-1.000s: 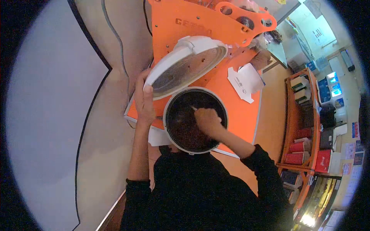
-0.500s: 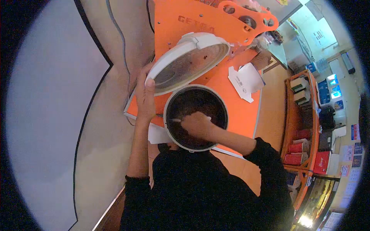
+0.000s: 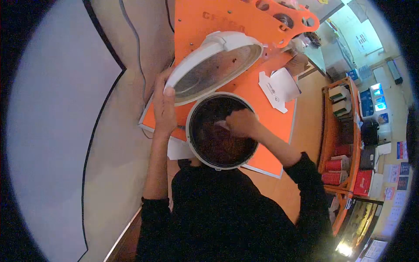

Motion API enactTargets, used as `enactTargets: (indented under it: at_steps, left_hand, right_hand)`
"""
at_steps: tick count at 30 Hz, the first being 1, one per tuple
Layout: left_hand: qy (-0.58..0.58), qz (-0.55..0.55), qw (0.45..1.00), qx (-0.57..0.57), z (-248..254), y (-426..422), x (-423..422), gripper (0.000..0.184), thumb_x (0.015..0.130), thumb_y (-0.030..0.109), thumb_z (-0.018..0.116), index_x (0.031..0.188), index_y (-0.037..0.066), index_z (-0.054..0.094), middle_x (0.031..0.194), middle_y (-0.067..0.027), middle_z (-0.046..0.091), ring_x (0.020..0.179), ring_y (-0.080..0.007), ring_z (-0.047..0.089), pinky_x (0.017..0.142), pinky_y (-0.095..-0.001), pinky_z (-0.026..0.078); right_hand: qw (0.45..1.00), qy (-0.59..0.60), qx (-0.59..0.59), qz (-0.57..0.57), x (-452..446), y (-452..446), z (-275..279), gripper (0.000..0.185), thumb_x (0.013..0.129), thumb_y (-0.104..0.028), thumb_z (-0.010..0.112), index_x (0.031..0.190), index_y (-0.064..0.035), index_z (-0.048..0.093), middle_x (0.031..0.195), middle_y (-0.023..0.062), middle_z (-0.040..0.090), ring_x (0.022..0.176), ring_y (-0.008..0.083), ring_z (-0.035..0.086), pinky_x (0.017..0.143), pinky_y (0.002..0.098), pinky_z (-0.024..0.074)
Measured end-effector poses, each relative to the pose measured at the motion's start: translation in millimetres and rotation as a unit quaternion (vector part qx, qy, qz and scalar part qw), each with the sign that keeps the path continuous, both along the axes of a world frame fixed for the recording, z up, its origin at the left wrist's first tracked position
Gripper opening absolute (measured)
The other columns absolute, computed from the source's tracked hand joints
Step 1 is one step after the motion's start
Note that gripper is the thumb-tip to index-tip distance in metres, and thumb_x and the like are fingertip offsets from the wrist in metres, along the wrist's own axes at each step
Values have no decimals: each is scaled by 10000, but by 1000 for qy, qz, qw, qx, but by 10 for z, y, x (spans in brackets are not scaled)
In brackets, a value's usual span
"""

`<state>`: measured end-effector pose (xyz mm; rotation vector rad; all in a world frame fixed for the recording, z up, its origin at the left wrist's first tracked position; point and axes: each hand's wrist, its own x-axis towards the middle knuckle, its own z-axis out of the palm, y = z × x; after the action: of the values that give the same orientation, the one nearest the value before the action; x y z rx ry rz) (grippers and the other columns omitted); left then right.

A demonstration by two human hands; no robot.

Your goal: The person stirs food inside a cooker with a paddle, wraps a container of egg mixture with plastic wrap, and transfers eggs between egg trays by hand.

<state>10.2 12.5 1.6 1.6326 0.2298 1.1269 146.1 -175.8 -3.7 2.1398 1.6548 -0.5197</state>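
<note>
A white-rimmed lid [image 3: 194, 89], tilted up on edge with its underside facing me, is gripped along its left rim by my left hand [image 3: 164, 107]. Below it a round tub [image 3: 190, 144] with a pale rim and dark inside stands at the front of the orange table. My right hand [image 3: 242, 123] reaches over the tub's right side, fingers closed round a small pale utensil [image 3: 222, 124]. Its far end and exact kind are unclear against the dark contents, which I cannot identify.
An orange machine [image 3: 205, 26] stands at the back of the orange table [image 3: 273, 144]. An unfolded white carton [image 3: 279, 89] lies to the right of the tub. Orange shelving [image 3: 355, 144] with boxes is further right. A grey wall panel [image 3: 56, 131] borders the left.
My right hand has moved up and right within the tub, bringing the pale utensil along. The lid stays in my left hand, barely shifted.
</note>
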Motion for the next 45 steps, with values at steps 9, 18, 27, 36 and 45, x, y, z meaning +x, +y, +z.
enactTargets:
  at_steps: [9,18,27,36,45]
  left_hand:
    - [12,17,998,55,48,0,-20,520,960,437,364,1164,-26,483,1080,-133,500,1055,-227,474,943,-354,343]
    - [-7,10,999,36,-55,-28,-9,479,958,389,363,1138,-39,478,1072,-143,502,1042,-236,472,936,-362,344]
    - [-24,7,998,58,-47,-45,10,483,955,403,381,1138,-34,475,1056,-138,487,1028,-233,468,932,-354,339]
    - [-10,-15,999,32,-32,-42,18,495,963,427,367,1157,-14,480,1049,-120,480,1032,-220,459,933,-344,337]
    - [10,-15,1000,25,118,-64,-12,482,981,403,336,1173,-13,486,1083,-110,492,1062,-196,452,953,-337,332]
  right_hand:
    - [984,-104,91,-112,-193,220,142,195,819,-187,565,912,-87,704,751,151,676,695,277,687,591,394,559]
    - [986,7,-96,-133,199,-202,-168,282,809,-264,578,789,-10,697,790,197,676,744,353,679,629,455,553]
    - [983,112,7,-143,-269,-254,-39,371,835,-322,551,811,29,670,808,246,655,777,390,661,689,484,535]
    - [959,-200,156,-124,4,86,-79,223,849,-250,556,766,-85,681,723,131,670,663,266,679,535,406,521]
    - [982,-58,124,127,-200,-289,-180,235,875,-209,509,786,-112,703,664,115,661,599,276,668,538,404,535]
